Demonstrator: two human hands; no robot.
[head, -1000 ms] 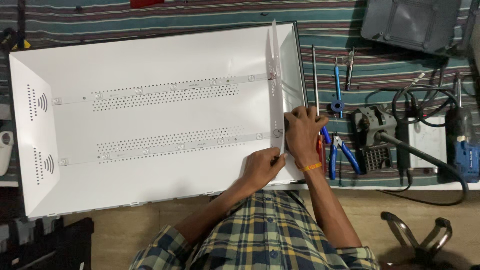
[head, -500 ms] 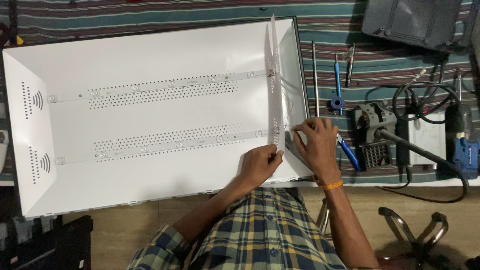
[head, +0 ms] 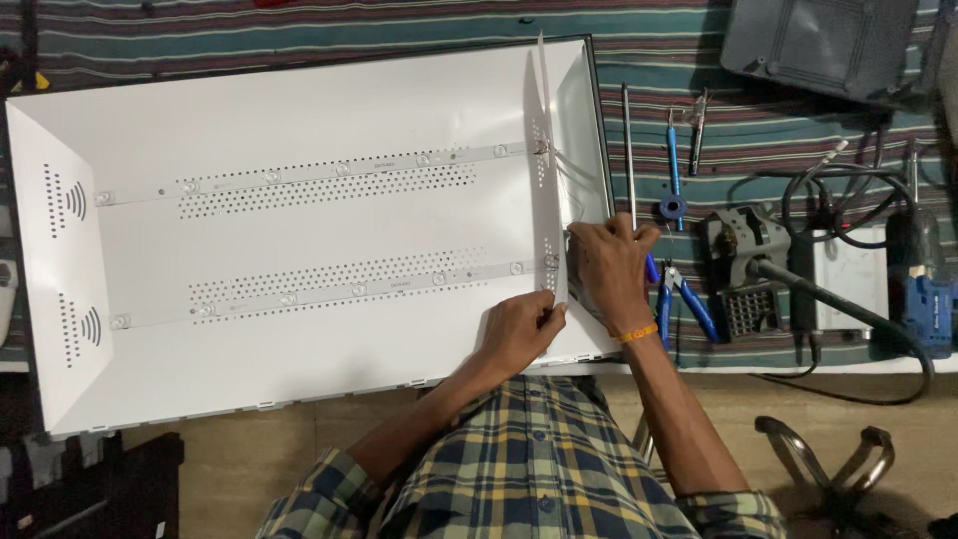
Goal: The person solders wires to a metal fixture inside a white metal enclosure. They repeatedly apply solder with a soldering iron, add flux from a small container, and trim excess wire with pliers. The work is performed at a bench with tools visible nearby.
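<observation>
a large white panel (head: 299,230), flat and matte with raised, slanted side walls, lies on a table covered with a striped woven cloth (head: 758,110) in green, maroon and grey. two narrow light strips (head: 329,172) run lengthwise across the panel, each dotted with small round lenses and bordered by rows of tiny punched holes; curved slot patterns mark the panel's far left wall. near the right end a thin white sheet (head: 547,180) stands up on edge, slightly translucent. the left hand (head: 521,331) rests on the panel's lower right corner, its fingers curled and pressed together against the bottom edge of that sheet, the grip seeming to pinch it, though the contact is small and hard to read. the right hand (head: 607,271) sits just beside it on the panel's right wall, fingers bent and closed over the rim; whether it pinches anything i cannot tell. an orange band circles that wrist. just right of the hand lie blue-handled pliers (head: 684,304), and beyond them a long thin metal rod (head: 628,150), a slim blue screwdriver (head: 672,160) and a small blue ring of tape (head: 672,208). further right stand a dark metal soldering stand (head: 743,269) and tangled black cables (head: 848,210). the person wears a plaid shirt (head: 529,469) in blue and yellow.
</observation>
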